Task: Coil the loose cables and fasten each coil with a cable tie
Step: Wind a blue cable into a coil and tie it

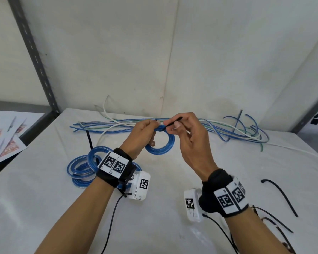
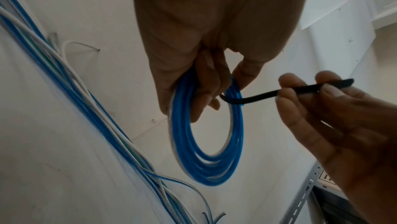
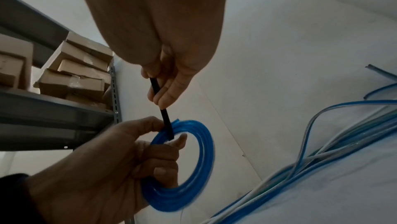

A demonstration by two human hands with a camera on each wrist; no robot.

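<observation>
Your left hand (image 1: 143,136) grips a glossy blue plastic cable wound into a neat round coil (image 1: 162,143), held up above the white desk (image 1: 163,180) in front of the loose blue and white cables (image 1: 218,129). Your right hand (image 1: 187,136) pinches the free end of a thin black cable tie (image 2: 279,92) between thumb and fingers (image 2: 287,81); the tie wraps around the coil's top strands.

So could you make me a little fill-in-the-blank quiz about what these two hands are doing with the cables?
1. The left hand holds a coil coloured ____.
2. The right hand pinches a cable tie coloured ____.
3. The tie is wrapped around the ____.
4. The loose cables lie on the ____.

Missing words: blue; black; coil; table
</observation>
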